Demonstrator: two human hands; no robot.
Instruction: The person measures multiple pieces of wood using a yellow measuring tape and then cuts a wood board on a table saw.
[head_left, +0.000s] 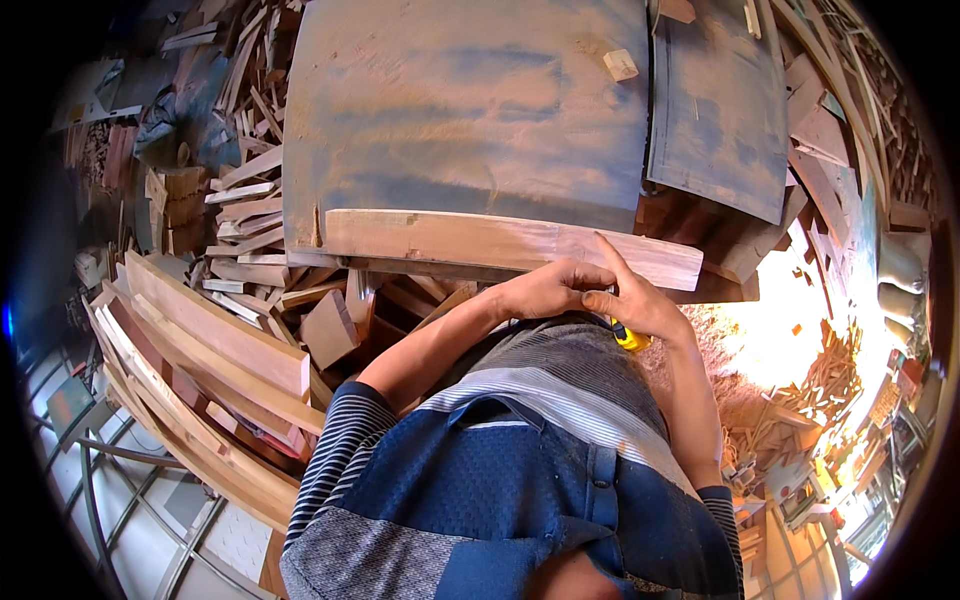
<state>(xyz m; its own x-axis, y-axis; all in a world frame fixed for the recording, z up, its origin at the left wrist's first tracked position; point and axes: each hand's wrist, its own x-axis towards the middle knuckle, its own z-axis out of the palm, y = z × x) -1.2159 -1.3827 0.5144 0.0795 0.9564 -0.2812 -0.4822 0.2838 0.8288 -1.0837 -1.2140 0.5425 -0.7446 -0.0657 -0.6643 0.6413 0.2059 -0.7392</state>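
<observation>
A long, pale wooden board (pixel 440 232) lies along the near edge of a worn metal tabletop (pixel 440 110). In front of my waist my two hands meet at the board's near side. My left hand (pixel 550 290) has its fingers bent and pressed together beside the right hand; anything in them is hidden. The index finger of my right hand (pixel 645 303) stretches out onto the board, with the thumb reaching toward my left hand; its other fingers are mostly hidden. Below my right hand, a yellow and black object (pixel 630 338), perhaps a tape measure, shows at my waist.
A small wood block (pixel 620 65) sits on the tabletop's far right part. A second metal panel (pixel 715 120) adjoins it across a gap. Long curved planks (pixel 215 350) are stacked at left, by piled offcuts (pixel 250 215). Sawdust and scraps (pixel 840 370) cover the sunlit right side.
</observation>
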